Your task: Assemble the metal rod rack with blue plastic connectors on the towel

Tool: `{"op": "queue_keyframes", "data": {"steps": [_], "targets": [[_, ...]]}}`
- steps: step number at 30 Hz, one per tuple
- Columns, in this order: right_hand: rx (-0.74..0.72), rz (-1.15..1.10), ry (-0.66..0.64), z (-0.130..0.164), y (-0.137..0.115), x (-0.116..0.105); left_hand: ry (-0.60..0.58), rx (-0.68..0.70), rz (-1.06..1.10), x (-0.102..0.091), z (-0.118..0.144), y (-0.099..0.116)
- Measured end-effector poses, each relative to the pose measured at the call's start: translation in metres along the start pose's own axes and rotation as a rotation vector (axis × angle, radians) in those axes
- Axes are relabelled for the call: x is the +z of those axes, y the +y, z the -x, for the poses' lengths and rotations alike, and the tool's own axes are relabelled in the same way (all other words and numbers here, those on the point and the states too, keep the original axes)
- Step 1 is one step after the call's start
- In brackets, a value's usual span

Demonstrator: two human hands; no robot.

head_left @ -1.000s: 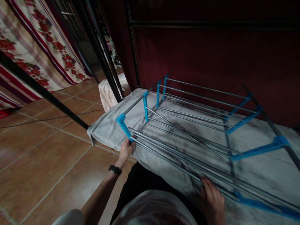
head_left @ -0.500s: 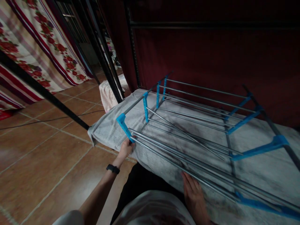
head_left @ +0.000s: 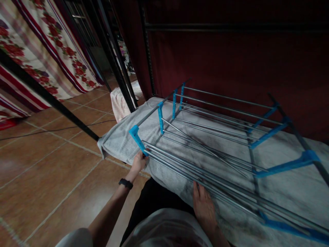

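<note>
Rack (head_left: 205,144): rigid, light tubing; left hand (head_left: 138,162) clasps corner rods, right hand (head_left: 204,206) lies flat, gripping nothing.

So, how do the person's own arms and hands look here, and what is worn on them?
Both hands are bare, without gloves or rings that I can see. The left hand has a black band, like a watch, around the wrist. The forearm is uncovered; a light sleeve begins near the bottom edge. The right hand wears nothing visible.
</note>
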State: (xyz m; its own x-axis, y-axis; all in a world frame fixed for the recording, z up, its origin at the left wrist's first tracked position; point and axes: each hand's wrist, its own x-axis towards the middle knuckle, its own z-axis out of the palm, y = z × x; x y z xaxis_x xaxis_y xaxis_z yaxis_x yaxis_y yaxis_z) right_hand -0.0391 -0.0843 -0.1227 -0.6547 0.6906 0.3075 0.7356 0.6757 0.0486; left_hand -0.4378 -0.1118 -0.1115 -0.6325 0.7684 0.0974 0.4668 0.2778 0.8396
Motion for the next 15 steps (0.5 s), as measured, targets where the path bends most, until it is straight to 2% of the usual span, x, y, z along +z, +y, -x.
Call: {"op": "queue_keyframes", "data": {"steps": [7, 15], "targets": [[0.091, 0.011, -0.073, -0.03, -0.005, -0.015, -0.043, -0.002, 0.018, -0.001, 0.002, 0.001], [0.088, -0.056, 0.04, -0.03, 0.0, -0.012, -0.036, -0.027, 0.049, -0.001, 0.004, 0.005]]}}
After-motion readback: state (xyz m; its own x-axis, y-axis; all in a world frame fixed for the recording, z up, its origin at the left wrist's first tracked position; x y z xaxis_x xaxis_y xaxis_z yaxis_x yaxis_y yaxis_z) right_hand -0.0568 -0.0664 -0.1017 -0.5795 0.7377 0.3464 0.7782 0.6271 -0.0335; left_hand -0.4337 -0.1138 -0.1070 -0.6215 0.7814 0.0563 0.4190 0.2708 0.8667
